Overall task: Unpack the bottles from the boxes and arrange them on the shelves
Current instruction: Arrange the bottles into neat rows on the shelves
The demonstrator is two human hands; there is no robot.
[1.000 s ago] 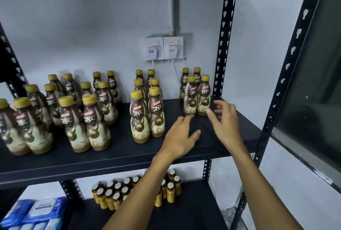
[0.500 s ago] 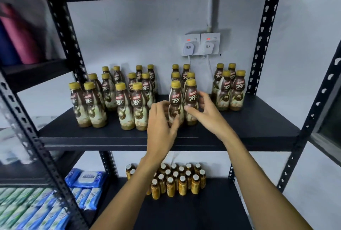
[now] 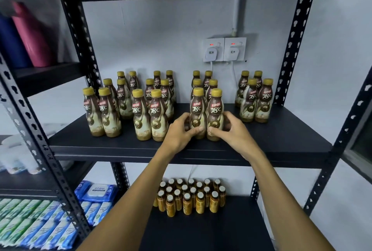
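Observation:
Several brown coffee bottles with gold caps stand in paired rows on the black shelf [image 3: 281,135]. My left hand [image 3: 179,132] grips the lower part of the front left bottle [image 3: 198,109] of the third row. My right hand [image 3: 231,131] grips the bottle beside it [image 3: 215,109], thumb across its front. Both bottles stand upright on the shelf, touching each other. A short row of bottles [image 3: 255,99] stands at the right, and two longer rows [image 3: 149,107] stand to the left.
Small amber bottles with white caps [image 3: 191,196] are grouped on the shelf below. Two wall sockets with plugs [image 3: 224,49] sit behind the bottles. The neighbouring rack at left holds wipe packs [image 3: 96,192] and pink and blue rolls [image 3: 30,35]. Black uprights frame the shelf.
Both hands moved left from the right-hand row to the third row and closed round its two front bottles. The camera view drew back and shifted left.

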